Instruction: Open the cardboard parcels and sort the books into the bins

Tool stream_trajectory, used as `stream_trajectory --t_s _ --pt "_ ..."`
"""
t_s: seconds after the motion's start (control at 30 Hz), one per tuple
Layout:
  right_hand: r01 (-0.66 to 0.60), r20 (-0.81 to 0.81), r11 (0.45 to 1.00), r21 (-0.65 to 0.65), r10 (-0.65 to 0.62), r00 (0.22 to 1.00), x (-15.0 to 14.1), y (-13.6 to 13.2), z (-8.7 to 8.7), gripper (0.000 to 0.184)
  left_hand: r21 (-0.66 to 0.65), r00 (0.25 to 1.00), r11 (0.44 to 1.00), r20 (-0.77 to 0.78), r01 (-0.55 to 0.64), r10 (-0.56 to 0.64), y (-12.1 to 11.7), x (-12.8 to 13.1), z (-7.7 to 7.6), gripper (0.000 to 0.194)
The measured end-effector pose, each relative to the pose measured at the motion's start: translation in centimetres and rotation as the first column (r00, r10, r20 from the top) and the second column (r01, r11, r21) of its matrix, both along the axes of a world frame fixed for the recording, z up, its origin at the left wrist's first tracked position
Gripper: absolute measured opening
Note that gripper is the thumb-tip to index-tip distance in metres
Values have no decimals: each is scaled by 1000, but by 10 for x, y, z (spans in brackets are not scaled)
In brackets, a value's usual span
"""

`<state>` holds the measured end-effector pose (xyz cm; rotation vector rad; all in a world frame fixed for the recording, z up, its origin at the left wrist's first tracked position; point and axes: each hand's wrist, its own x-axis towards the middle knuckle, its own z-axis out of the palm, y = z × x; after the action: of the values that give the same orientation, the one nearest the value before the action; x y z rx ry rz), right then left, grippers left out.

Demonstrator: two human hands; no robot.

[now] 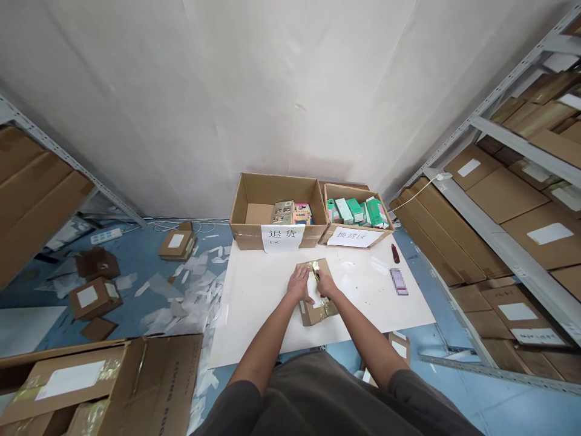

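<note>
We have a brown, oblong cardboard parcel [330, 307] on the near middle of the glossy white tabletop [254, 287], directly beneath both hands. Its long axis runs near to far, the far end leaning slightly left, and a shiny gold strip of tape [325, 309] follows that same line. Our left hand [299, 286] presses on the parcel's left side, its grip spread flat with nothing clasped, partly over a smooth white paper label [313, 292]. Our right hand [325, 283] is the nearer one to the tape; its grip is curled around a small yellow-and-dark tool [316, 276], mostly hidden by the fingers, at the parcel's far half.

Beyond the parcel, we see two open-topped corrugated cartons: the left one [247, 237] holds flat printed packs [284, 212], the right one [385, 236] glossy green-and-white little boxes [354, 210]. To the right lies a slim red-and-black hard-cased knife [395, 254], with a flat lavender oblong [399, 282] just nearer. Crumpled, thin white paper scraps [181, 312] litter the blue floor [131, 315] at left.
</note>
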<state>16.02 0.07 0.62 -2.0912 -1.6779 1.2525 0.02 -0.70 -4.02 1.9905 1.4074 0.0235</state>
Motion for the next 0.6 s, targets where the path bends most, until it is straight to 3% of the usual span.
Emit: stream_trajectory --t_s 0.13,0.33,0.47,0.6 --pt "33 -52 996 -78 -37 998 12 -22 -4 50 29 1000 1000 -3 11 -11 -4 -6 2 152" --pt "2 -67 914 -405 -32 997 57 -88 -4 29 15 998 1000 -57 20 -19 -5 -7 9 151" --pt "9 -112 885 -466 -69 991 71 -116 12 34 11 995 999 -91 45 -44 -3 -6 14 150" --pt "-66 -23 897 -436 62 998 77 -123 40 50 -1 992 1000 -121 26 -26 -3 -5 18 150"
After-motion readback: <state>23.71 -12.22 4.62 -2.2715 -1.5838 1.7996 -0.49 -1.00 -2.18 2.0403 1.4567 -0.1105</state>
